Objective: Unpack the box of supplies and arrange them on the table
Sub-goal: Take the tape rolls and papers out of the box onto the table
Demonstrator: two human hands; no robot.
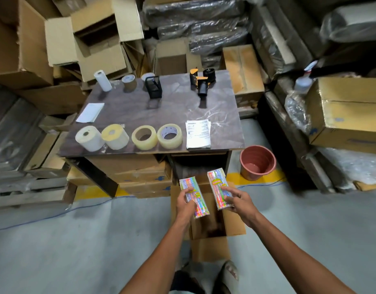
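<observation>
Rainbow-coloured plastic catches the eye first: each hand holds a clear flat packet of bright pens with a yellow cartoon label. The left hand (186, 203) has its grip curled round the lower half of the left pen packet (193, 196), thumb across the front. The right hand (238, 201) pinches the right pen packet (217, 188) along its side, forefinger laid over the face. Both packets are held upright and side by side, apart from each other, above the open brown cardboard box (212, 221) on the floor, short of the near edge of the dark wood-grain table (178, 107). Held so, their fronts face up, which looks like a way to check them and carry both across in one trip.

The table seems sorted by kind. Along its near edge stand, from the left, a white paper roll (88, 137), a cream yellow-topped roll (115, 136), and two clear packing tape rolls (144, 137) (169, 136), then a stack of printed white sheets (198, 134) toward the near right corner. Along the far edge are a white tube roll (102, 80), a brown tape roll (129, 82), a black mesh holder (152, 84) and a black and orange tape dispenser (200, 81). The bare middle is probably where the pens belong.
</observation>
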